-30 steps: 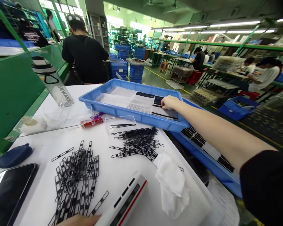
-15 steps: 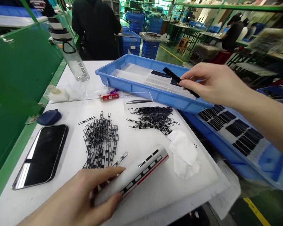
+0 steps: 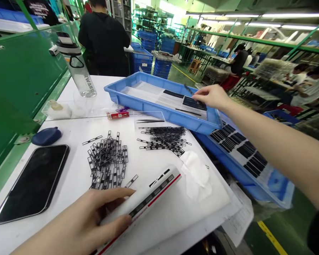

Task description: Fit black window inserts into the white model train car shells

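My left hand is wrapped round a white model train car body with a red stripe and a row of dark windows, low in the view. My right hand, fingers pinched, holds a thin dark strip over the upper blue tray. Rows of black strips and pale sheets lie inside that tray. On the white table, a heap of black window frames sits beyond my left hand, and another heap lies near the tray. A crumpled white tissue rests beside the car body.
A phone, a blue case, a bottle, a red packet and tweezers lie on or stand on the table. A second blue tray sits at the right. A person is beyond the table.
The view has shifted. My right hand has moved farther out, lower over the tray, with the strip now foreshortened. A separate dark strip shows on the tray's near side. My left hand keeps hold.
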Demonstrator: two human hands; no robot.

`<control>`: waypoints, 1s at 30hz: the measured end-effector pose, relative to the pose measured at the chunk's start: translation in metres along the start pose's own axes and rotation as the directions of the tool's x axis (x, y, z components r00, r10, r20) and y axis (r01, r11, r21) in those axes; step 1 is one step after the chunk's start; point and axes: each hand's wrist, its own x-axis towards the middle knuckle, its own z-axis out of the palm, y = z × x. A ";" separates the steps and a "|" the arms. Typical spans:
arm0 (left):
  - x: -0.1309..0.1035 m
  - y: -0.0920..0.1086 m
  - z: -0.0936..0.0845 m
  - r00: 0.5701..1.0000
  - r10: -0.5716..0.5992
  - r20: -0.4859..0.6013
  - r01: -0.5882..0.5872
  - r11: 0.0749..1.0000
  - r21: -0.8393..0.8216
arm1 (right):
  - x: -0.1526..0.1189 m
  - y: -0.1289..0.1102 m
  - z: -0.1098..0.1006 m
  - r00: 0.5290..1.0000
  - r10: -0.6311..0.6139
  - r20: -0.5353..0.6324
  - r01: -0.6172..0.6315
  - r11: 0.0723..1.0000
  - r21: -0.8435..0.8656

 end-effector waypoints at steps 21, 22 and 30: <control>0.004 -0.013 -0.018 0.867 0.202 0.455 0.052 0.872 -0.486 | -0.213 -0.119 0.049 0.611 -0.668 0.425 0.406 0.725 0.556; 0.004 -0.013 -0.019 0.867 0.212 0.451 0.047 0.867 -0.497 | -0.212 -0.120 0.048 0.614 -0.665 0.425 0.409 0.729 0.549; 0.001 -0.014 -0.015 0.909 0.129 0.395 0.075 0.884 -0.461 | -0.215 -0.124 0.049 0.644 -0.605 0.469 0.370 0.783 0.500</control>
